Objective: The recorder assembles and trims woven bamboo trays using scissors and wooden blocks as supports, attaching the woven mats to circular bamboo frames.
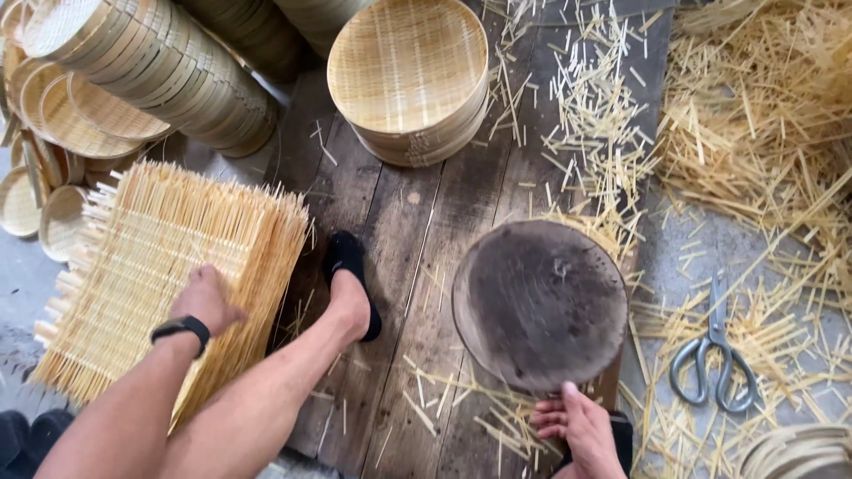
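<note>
Soft, even daylight fills the scene, with no hard shadows and no glare. The pale bamboo offcuts (754,133) at the upper right look slightly washed out (the brightest patch in view). Focus is fairly sharp throughout, though the wide lens bends lines near the edges.
</note>
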